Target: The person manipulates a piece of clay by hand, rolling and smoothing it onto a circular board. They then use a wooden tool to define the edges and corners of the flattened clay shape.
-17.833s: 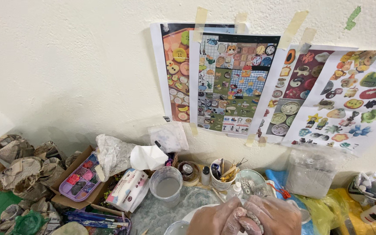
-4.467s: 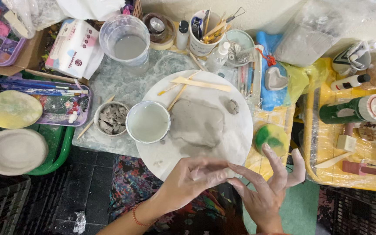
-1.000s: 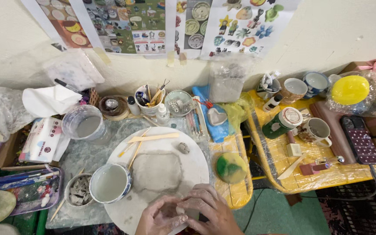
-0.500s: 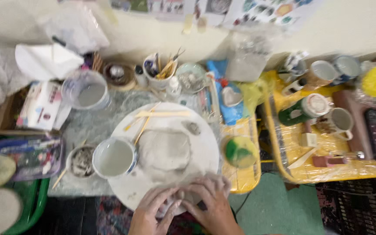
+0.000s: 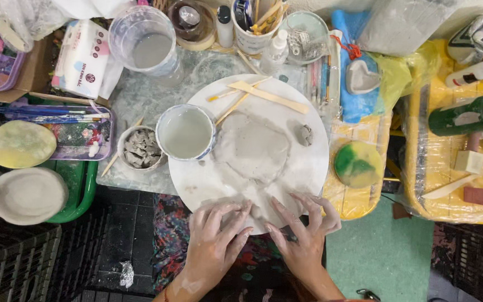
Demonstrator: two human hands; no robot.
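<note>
Cluttered craft table, round white board (image 5: 308, 168), clay slab (image 5: 252, 146), water cup (image 5: 185, 132), hands (image 5: 261, 237) spread, fingertips pressing board edge.

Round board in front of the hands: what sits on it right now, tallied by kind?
Flattened clay slab: 1
Small clay lump: 1
Clay piece under the fingertips of the left hand and right hand: 1
Cup of cloudy water, overlapping the board's left edge: 1
Wooden sticks and tools: 3, as far as I can tell
Total on the round board: 7
</note>
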